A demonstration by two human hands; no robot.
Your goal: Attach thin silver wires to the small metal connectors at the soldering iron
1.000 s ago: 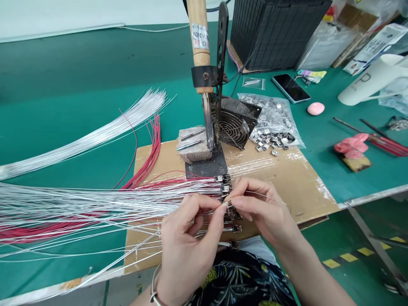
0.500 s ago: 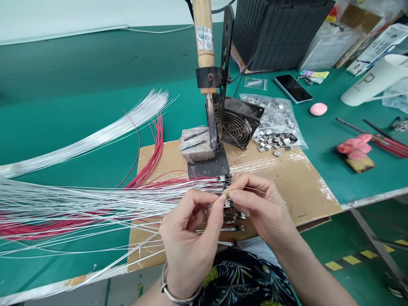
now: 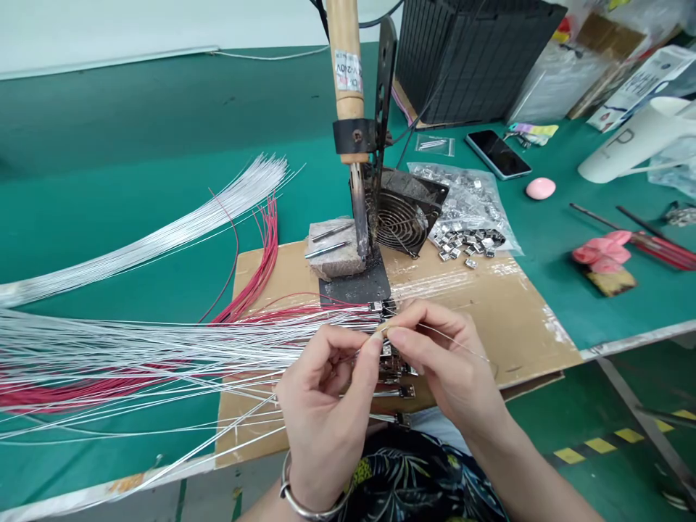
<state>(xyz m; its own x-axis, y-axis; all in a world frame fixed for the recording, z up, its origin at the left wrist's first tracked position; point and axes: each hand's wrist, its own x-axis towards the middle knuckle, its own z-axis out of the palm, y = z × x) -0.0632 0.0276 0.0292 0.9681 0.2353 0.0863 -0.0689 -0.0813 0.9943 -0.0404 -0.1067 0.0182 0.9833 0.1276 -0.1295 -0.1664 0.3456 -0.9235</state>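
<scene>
Head camera shows my right fingertips (image 3: 405,335) pressed together on a thin wire (image 3: 454,342), which runs off toward 4 o'clock. My left fingertips (image 3: 375,346) are pinched together just beside them, but anything held there is too fine for me to tell. The right hand (image 3: 449,370) and left hand (image 3: 326,413) angle in toward each other, and a metal bangle (image 3: 309,499) circles the left wrist.

Just below the fingers, at 6 o'clock, lies a column of metal connectors (image 3: 394,370), with wires fanning from them toward 9 o'clock. These are mostly white wires (image 3: 135,341) mixed with red wires (image 3: 81,388). The connectors rest on a cardboard sheet (image 3: 489,326), which lies on a green bench (image 3: 135,152).

At 12 o'clock, a soldering iron (image 3: 348,72) stands clipped upright in a metal stand (image 3: 353,286), with a stone block (image 3: 333,250) at its foot and a fan (image 3: 399,221) behind it. Toward 1 o'clock sits a plastic bag (image 3: 462,206) of loose connectors, with a phone (image 3: 497,154) beyond it. Another bundle of white wires (image 3: 185,239) lies at 10 o'clock.
</scene>
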